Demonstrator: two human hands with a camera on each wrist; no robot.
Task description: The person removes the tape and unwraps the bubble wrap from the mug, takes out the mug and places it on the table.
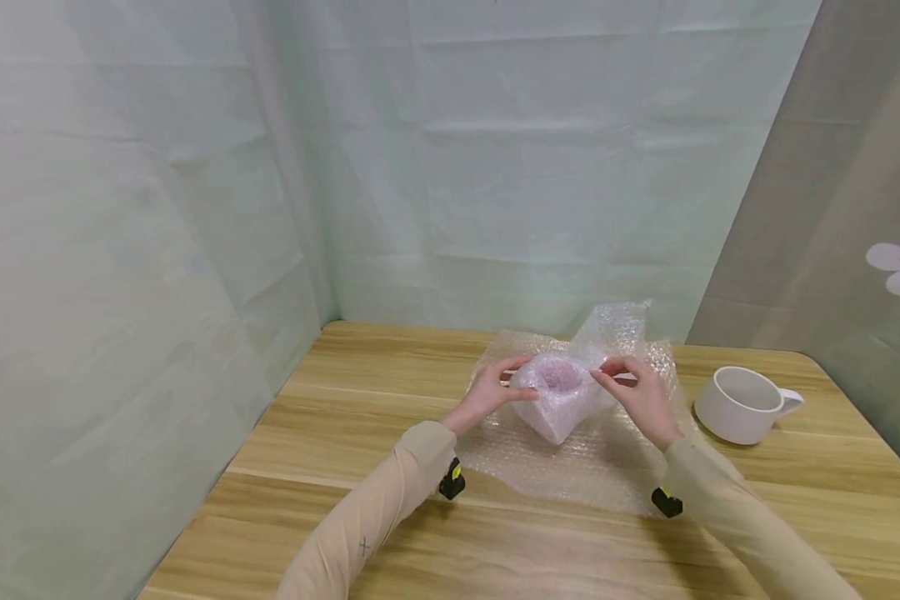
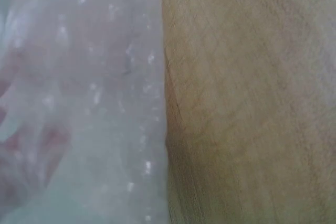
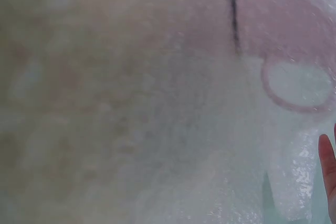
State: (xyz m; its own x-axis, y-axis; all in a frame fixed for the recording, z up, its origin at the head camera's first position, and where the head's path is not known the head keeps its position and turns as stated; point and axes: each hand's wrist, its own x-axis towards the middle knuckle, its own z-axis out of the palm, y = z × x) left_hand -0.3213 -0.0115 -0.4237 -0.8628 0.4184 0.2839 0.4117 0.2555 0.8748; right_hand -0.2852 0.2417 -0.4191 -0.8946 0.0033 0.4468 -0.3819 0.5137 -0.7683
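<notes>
A pink mug (image 1: 560, 375) stands wrapped in bubble wrap (image 1: 562, 421), its round opening facing up. In the right wrist view, the mug (image 3: 294, 22) and its ring-shaped handle show through the film. My left hand (image 1: 492, 387) grips the wrapped mug from the left, thumb on the near side and fingers on the far side. On the other side, my right hand (image 1: 640, 394) pinches the bubble wrap between thumb and index finger, beside the mug's rim. A sheet of bubble wrap (image 2: 105, 66) covers part of the left wrist view, blurring the fingers behind it.
The loose bubble wrap spreads under the mug on the wooden table (image 1: 300, 442), with one flap standing up behind. To the right of the wrap stands a white mug (image 1: 737, 417), handle pointing right. Pale cloth curtains (image 1: 525, 167) hang behind and left of the table.
</notes>
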